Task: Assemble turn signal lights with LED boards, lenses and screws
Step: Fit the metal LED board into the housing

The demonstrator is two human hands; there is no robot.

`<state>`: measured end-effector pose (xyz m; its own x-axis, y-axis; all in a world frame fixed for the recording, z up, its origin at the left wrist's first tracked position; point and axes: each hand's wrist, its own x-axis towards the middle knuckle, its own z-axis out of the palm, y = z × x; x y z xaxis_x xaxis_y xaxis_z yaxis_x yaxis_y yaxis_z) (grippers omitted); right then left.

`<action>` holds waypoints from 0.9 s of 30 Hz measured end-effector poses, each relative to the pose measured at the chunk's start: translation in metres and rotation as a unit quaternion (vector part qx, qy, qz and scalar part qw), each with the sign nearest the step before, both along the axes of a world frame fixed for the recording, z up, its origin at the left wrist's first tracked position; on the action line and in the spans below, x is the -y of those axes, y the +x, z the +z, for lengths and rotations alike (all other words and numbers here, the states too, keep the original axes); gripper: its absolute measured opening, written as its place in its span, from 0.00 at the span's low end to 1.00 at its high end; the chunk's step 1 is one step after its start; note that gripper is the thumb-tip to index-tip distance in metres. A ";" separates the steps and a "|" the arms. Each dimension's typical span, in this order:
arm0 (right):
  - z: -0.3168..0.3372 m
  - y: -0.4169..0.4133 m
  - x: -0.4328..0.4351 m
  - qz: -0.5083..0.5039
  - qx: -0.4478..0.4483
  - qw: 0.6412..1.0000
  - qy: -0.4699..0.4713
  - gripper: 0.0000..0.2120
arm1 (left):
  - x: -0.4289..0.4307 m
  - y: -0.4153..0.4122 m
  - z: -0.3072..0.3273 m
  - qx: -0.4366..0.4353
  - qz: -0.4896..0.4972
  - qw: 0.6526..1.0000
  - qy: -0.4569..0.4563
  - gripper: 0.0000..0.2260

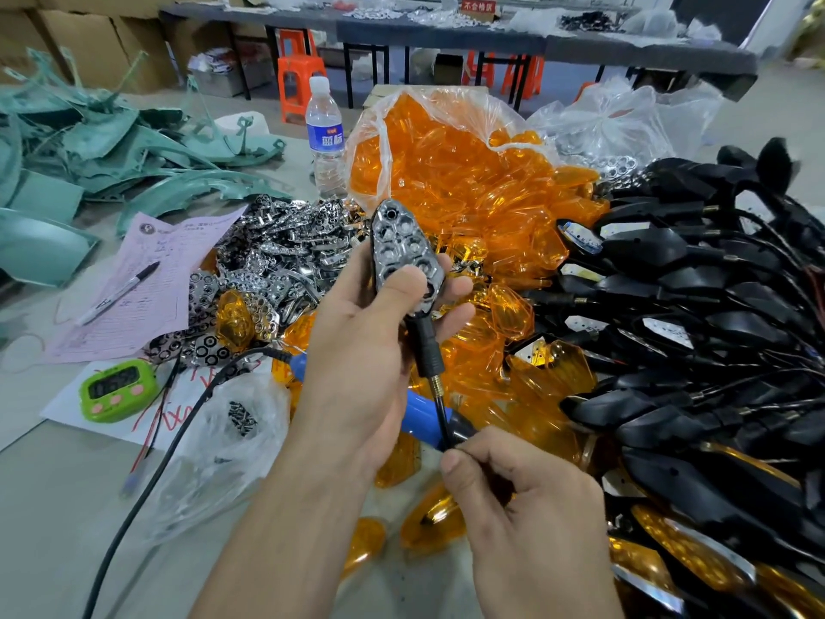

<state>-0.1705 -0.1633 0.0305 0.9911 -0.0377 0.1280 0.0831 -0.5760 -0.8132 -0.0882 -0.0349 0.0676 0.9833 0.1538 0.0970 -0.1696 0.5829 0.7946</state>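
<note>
The right hand [513, 498] is pinching the black wire [442, 417]. The left hand [370, 350] is gripping the light [404, 247]; holding it steady should help an orange lens [509, 310] fit.

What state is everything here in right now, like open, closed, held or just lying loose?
Turn signal light: held upright, chrome reflector showing, no lens on.
Left hand: grips the light, thumb on its face.
Right hand: pinches the light's wire.
Water bottle: upright, cap on.
Lens bag: open at the top, full.
Timer: lying flat, digits showing.
</note>
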 end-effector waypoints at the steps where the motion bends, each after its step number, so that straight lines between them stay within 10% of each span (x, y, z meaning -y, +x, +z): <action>1: 0.001 0.001 0.002 0.008 -0.015 1.000 -0.013 0.09 | 0.000 0.000 0.000 -0.002 0.003 1.000 -0.003 0.10; 18: 0.034 0.022 0.034 0.188 -0.225 0.914 -0.282 0.07 | -0.004 0.010 -0.015 -0.048 0.100 0.991 -0.072 0.06; 22: 0.031 0.025 0.023 0.138 -0.167 0.961 -0.174 0.20 | -0.003 0.010 -0.014 -0.008 0.055 0.998 -0.034 0.08; 27: 0.008 0.026 -0.001 0.100 -0.115 0.986 0.068 0.02 | -0.004 0.004 -0.006 0.047 0.005 0.999 -0.002 0.09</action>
